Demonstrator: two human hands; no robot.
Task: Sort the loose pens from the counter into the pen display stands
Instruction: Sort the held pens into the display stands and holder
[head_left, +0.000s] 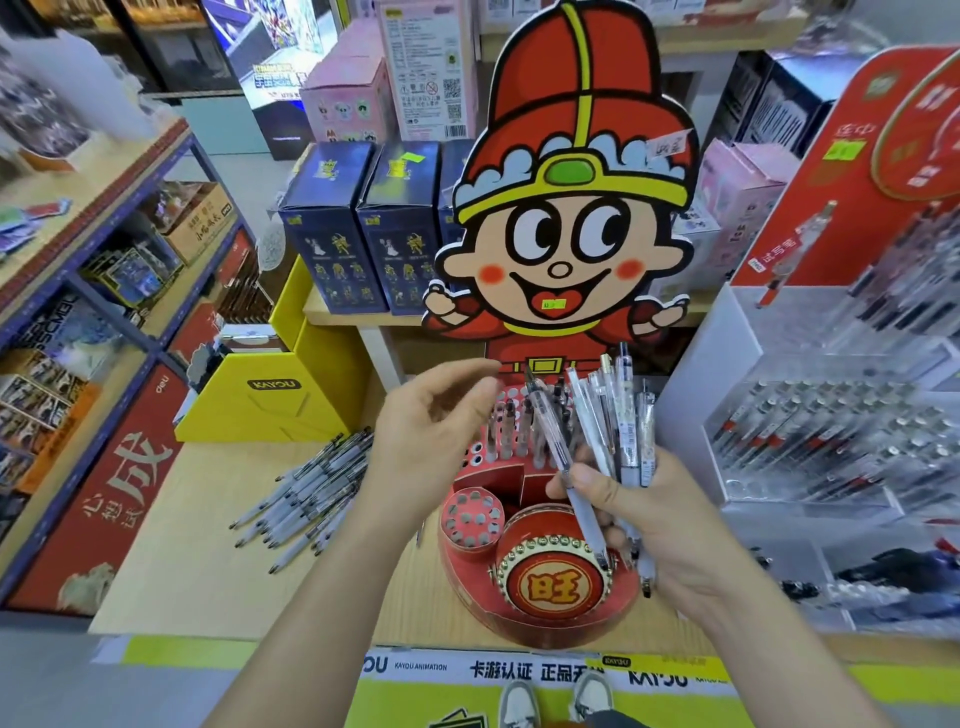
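Note:
My right hand (654, 514) grips a fanned bunch of white and clear pens (618, 415), tips down, over the red cartoon pen display stand (540, 499). My left hand (431, 431) hovers just left of the bunch with relaxed fingers, holding nothing. The stand's tiered hole rack (514, 426) holds a few pens; a round holed cup (472, 517) and a drum-shaped front sit below. A pile of loose pens (306, 493) lies on the wooden counter (218, 561) to the left.
A clear acrylic pen display (831, 426) with a red backboard stands at the right. A yellow box (270, 395) sits behind the loose pens. Dark blue boxes (358, 228) stand on a shelf behind. Shelving runs along the left.

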